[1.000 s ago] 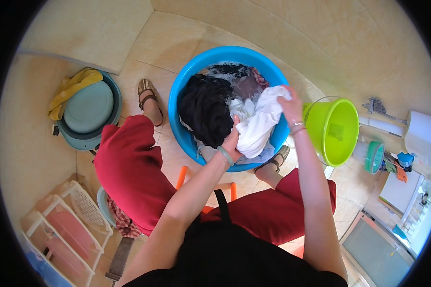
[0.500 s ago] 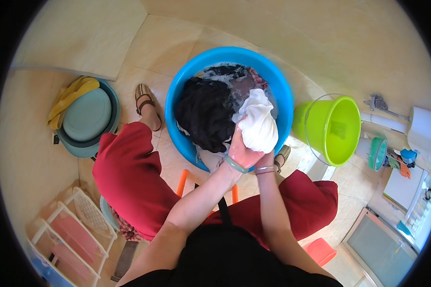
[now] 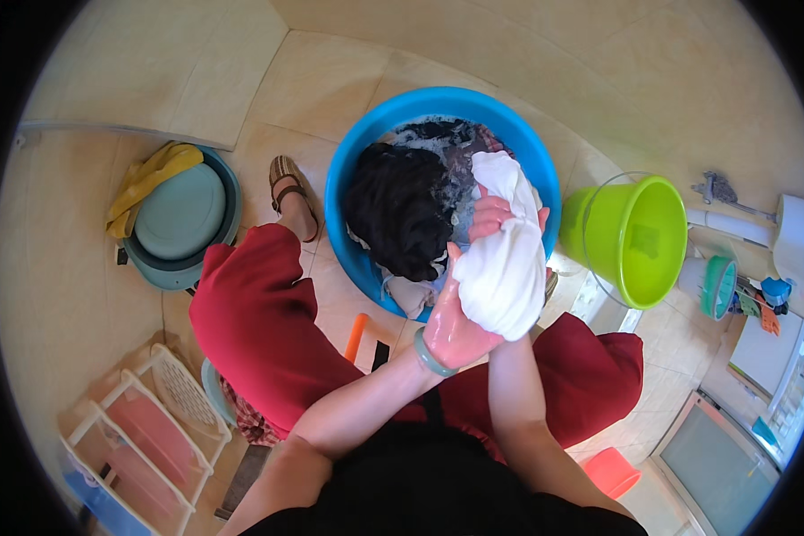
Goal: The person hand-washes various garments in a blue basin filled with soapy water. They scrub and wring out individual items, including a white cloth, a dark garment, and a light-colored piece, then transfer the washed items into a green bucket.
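A wet white cloth (image 3: 507,281) is gripped in both my hands above the right side of a blue washtub (image 3: 338,259). My left hand (image 3: 454,332), with a pale green bangle at its wrist, cups the lower bunch with its palm against it. Farther up, my right hand (image 3: 489,214) is wrapped round the cloth, its fingers showing on the left side; the cloth hides its palm. In the tub, a dark garment (image 3: 393,210) is heaped at the left, beside sudsy water (image 3: 460,196). Some pale fabric (image 3: 411,295) lies at the near edge.
A lime-green bucket (image 3: 598,237) stands right of the tub. Stacked grey-green basins (image 3: 183,214) with a yellow cloth (image 3: 143,192) are at left. A white rack (image 3: 143,429) stands lower left, a coral container (image 3: 612,473) lower right. An orange stool leg (image 3: 355,338) shows between my knees.
The white cloth has come nearer to me and is less bunched, stretching longer. My right hand's fingers now show farther up it. The whole view has shifted slightly.
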A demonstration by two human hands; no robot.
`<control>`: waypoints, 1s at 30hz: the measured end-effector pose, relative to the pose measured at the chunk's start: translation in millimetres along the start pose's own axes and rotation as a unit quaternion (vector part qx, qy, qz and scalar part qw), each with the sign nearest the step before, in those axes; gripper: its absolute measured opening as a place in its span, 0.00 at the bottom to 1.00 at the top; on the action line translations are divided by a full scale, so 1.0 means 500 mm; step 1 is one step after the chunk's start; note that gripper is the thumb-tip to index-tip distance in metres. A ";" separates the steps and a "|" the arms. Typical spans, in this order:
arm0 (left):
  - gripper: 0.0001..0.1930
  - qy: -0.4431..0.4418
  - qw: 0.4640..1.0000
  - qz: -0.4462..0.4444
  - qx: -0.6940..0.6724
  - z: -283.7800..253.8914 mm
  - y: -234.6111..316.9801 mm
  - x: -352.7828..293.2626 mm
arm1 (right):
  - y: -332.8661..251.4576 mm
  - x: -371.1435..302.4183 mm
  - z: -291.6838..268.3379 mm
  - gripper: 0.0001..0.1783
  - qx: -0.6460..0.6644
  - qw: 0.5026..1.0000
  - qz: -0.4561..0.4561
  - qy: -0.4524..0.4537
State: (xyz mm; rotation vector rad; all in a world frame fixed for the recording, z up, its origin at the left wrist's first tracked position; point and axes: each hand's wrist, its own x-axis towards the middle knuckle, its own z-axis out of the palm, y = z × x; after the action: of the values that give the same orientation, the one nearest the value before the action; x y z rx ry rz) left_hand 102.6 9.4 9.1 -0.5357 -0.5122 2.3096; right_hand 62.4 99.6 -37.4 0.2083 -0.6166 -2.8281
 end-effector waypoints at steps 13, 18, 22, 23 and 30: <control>0.26 0.089 0.790 -0.165 0.583 0.103 0.032 0.022 | -0.070 -0.011 0.133 0.19 -0.455 0.834 0.131 0.284; 0.32 0.147 0.646 -0.147 0.735 0.061 0.028 0.043 | -0.081 -0.007 0.128 0.14 -0.600 0.748 0.088 0.269; 0.33 0.148 0.585 -0.111 0.790 0.011 0.041 0.054 | -0.066 0.004 0.109 0.17 -0.653 0.717 0.024 0.241; 0.32 0.153 0.566 -0.101 0.804 0.001 0.043 0.057 | -0.066 0.005 0.103 0.18 -0.662 0.709 0.012 0.242; 0.30 0.144 0.504 -0.051 0.850 -0.062 0.061 0.081 | -0.117 0.004 0.015 0.21 -0.813 0.531 -0.077 0.226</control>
State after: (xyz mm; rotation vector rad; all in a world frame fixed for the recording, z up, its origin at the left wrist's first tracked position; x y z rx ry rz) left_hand 74.7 23.9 -41.4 0.1874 1.7449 1.4238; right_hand 47.2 153.4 -55.9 0.5202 2.0962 -2.0120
